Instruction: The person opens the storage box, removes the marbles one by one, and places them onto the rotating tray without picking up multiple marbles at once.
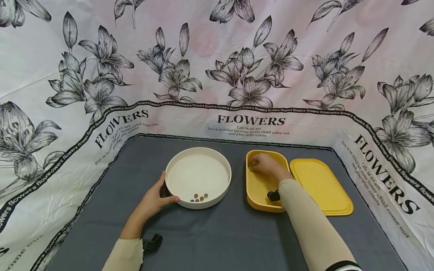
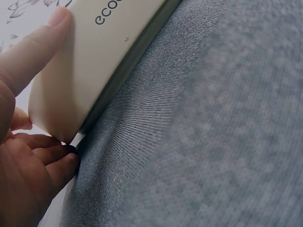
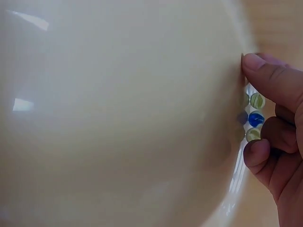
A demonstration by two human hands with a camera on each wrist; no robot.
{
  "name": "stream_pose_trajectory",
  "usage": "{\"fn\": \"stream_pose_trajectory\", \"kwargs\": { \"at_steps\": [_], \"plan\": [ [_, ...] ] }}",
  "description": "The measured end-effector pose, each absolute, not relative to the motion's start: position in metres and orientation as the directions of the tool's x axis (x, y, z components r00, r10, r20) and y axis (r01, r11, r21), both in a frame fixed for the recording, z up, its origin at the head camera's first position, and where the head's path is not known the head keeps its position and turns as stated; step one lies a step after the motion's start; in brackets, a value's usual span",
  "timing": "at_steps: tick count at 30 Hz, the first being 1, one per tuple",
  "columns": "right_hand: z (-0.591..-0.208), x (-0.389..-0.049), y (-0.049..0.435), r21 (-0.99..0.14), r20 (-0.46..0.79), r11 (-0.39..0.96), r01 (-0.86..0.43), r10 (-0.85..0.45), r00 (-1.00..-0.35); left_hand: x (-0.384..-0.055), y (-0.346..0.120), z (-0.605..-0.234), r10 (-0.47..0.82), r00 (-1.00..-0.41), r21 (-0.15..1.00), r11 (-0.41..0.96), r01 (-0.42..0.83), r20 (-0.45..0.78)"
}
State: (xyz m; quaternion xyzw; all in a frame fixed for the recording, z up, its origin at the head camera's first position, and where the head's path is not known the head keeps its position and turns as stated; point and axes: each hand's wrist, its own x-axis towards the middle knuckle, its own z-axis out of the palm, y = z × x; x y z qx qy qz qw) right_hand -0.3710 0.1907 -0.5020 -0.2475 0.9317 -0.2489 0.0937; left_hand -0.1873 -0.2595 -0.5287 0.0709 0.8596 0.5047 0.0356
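Observation:
My left hand (image 1: pixel 154 199) grips the white round dish (image 1: pixel 198 169) at its front left edge. In the left wrist view the thumb (image 2: pixel 52 26) presses the dish's outer side wall (image 2: pixel 104 52), and the fingers curl at its lower edge. Several small marbles (image 1: pixel 201 198) lie at the front of the dish. My right hand (image 1: pixel 266 165) reaches into the far left part of the yellow container (image 1: pixel 261 192). Its bent fingers are around a few marbles by the wall, among them a blue marble (image 3: pixel 256 118). Whether one is pinched between thumb and forefinger is hidden.
A flat yellow lid (image 1: pixel 320 186) lies against the container's right side. Grey cloth (image 1: pixel 217 241) covers the table. Behind and along the sides, a white flower-printed cloth (image 1: pixel 247 124) rises past the table's edges.

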Motion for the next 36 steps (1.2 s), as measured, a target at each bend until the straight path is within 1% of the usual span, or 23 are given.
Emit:
{"fn": "stream_pose_trajectory", "kwargs": {
  "at_steps": [6,13,20,28,33,36],
  "plan": [
    [-0.502,-0.368,0.192,-0.511,-0.046,0.748,-0.424,-0.516,-0.855,-0.186,-0.258,-0.53,0.149,-0.989,0.867,0.492,0.083,0.01],
    [-0.498,-0.365,0.195,-0.539,-0.036,0.753,-0.379,-0.47,-0.882,-0.183,-0.259,-0.529,0.156,-0.988,0.868,0.488,0.095,0.02],
    [-0.488,-0.36,0.195,-0.615,0.037,0.7,-0.363,-0.434,-0.9,-0.184,-0.259,-0.527,0.157,-0.987,0.872,0.48,0.098,0.024],
    [-0.473,-0.342,0.198,-0.612,0.069,0.706,-0.358,-0.403,-0.913,-0.185,-0.259,-0.527,0.155,-0.988,0.869,0.487,0.09,0.015],
    [-0.463,-0.329,0.193,-0.627,0.11,0.676,-0.386,-0.413,-0.904,-0.185,-0.258,-0.526,0.155,-0.988,0.871,0.483,0.092,0.018],
    [-0.456,-0.324,0.188,-0.618,0.138,0.666,-0.418,-0.431,-0.892,-0.184,-0.257,-0.526,0.154,-0.988,0.875,0.476,0.091,0.019]
  ]
}}
